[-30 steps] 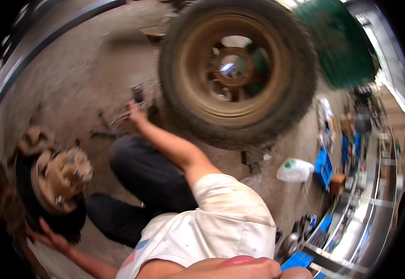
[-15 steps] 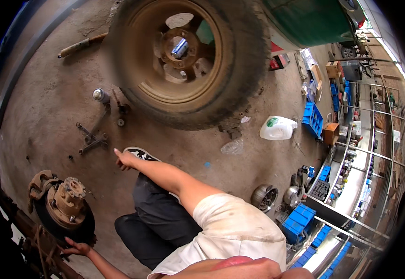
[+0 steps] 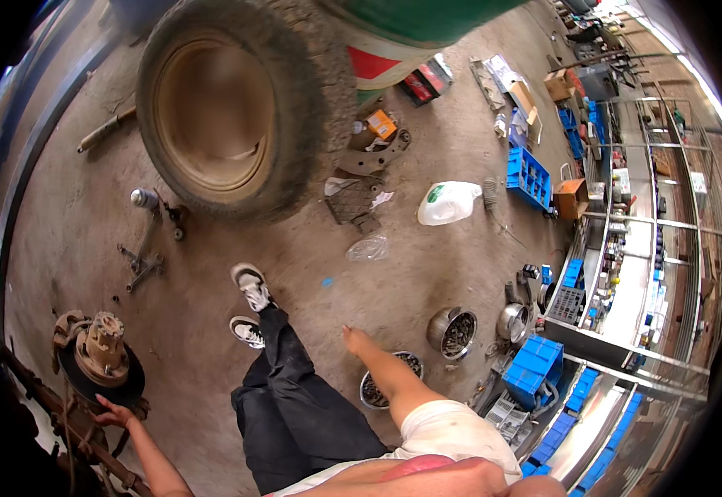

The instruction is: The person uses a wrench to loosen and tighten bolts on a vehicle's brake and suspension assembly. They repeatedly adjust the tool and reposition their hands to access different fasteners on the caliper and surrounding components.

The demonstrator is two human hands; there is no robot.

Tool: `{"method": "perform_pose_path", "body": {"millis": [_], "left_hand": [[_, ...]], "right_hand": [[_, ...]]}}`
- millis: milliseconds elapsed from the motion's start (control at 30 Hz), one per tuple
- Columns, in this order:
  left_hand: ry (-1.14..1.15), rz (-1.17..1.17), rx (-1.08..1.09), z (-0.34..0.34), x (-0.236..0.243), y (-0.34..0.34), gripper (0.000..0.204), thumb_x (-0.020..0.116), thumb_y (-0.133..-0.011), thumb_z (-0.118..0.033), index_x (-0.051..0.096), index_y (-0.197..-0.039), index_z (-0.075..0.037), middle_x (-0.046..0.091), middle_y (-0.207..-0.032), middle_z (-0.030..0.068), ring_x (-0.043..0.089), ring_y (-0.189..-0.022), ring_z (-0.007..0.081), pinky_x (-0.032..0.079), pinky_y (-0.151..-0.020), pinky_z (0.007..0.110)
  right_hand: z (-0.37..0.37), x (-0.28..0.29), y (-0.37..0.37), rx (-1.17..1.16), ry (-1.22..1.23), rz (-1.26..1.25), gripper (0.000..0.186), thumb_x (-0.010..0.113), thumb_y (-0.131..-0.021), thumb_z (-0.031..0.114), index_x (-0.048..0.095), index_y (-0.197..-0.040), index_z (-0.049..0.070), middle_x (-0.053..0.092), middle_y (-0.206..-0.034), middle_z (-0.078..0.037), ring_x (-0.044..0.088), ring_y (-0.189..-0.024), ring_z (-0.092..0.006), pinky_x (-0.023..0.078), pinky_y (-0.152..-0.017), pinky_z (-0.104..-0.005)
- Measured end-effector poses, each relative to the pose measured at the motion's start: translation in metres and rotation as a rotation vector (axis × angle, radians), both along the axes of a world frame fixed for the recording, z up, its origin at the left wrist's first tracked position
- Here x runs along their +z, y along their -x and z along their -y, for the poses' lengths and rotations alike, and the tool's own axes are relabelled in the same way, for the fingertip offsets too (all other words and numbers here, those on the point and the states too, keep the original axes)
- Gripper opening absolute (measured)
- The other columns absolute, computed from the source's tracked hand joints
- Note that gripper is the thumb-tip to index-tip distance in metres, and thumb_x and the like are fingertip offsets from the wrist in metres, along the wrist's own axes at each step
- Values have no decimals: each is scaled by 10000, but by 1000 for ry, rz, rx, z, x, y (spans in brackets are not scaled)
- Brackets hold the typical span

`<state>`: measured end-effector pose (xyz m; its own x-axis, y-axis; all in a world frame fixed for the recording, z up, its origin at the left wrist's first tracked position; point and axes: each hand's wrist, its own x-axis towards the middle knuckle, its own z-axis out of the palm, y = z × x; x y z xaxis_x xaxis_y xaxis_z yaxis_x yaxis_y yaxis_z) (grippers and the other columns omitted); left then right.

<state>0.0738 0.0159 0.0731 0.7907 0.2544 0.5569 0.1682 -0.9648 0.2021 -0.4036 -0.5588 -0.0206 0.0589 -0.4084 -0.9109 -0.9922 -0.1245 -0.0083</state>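
Observation:
At the lower left, my left hand reaches to the lower edge of a dark brake disc, fingers apart, seemingly against it. A rusty wheel hub stands out from the disc, with a brake caliper at its far left side. My right hand hangs over the floor beyond a metal bowl of small hardware. Its fingers are too small and turned away to read. Farther off stands a large muddy wheel with a knobbly tyre; its rim centre is blurred.
A cross-shaped lug wrench, a spray can and a shock absorber lie or stand near the wheel. A white jug is on the floor toward the right. Another metal bowl, blue crates and metal shelves line the right side.
My right hand has swung to the right, away from the lug wrench. My bent legs have straightened. My left hand has come up to the disc's edge. The wheel appears farther left as the view shifts.

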Motion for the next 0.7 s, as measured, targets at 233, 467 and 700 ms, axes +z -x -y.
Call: {"method": "perform_pose_path", "body": {"millis": [233,467,700], "left_hand": [[238,-197,240,72,45,21,875,547,-840,-640,382,-1353,49,426,-1318,278,433,-1221,405,374,-1020,476],[153,-578,127,200,88,146,648,413,-931,-593,584,-1128,0,612,-1124,218,574,-1049,375,449,-886,484],[287,-886,-261,479,146,312,257,591,-788,-175,646,-990,-25,671,-982,202,642,-915,360,491,-838,438]], "right_hand": [[11,65,80,-195,264,45,435,472,-921,331,541,-1132,-43,616,-1120,-255,589,-1055,-417,451,-924,-490],[73,119,31,-445,142,279,368,564,-876,380,669,-1034,66,669,-1033,-182,635,-980,-344,493,-862,-425],[167,232,89,-224,-29,799,353,618,-865,322,637,-1051,23,693,-864,-129,669,-725,-246,530,-660,-380]]}}
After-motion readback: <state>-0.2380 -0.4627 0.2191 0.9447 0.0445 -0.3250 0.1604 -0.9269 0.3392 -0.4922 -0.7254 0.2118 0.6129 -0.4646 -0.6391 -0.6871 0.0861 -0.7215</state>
